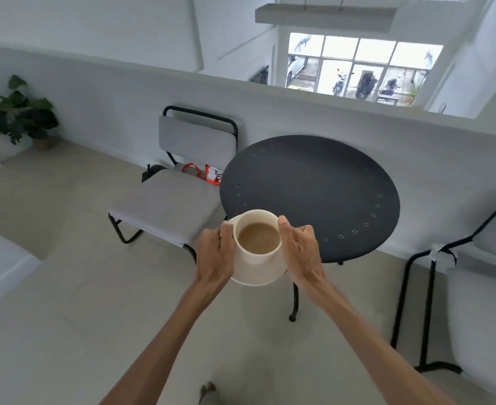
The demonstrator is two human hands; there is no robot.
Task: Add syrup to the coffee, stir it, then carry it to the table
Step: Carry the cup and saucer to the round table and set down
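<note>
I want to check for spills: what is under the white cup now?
A white saucer sits under the cup, held by the left hand and right hand. The saucer's middle is covered by the cup, so spills there cannot be seen.

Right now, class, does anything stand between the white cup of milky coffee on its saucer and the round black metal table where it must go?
Nothing visible does. Both hands, left and right, hold the white cup of milky coffee and saucer at the round black metal table's near edge; its top shows bare.
</note>
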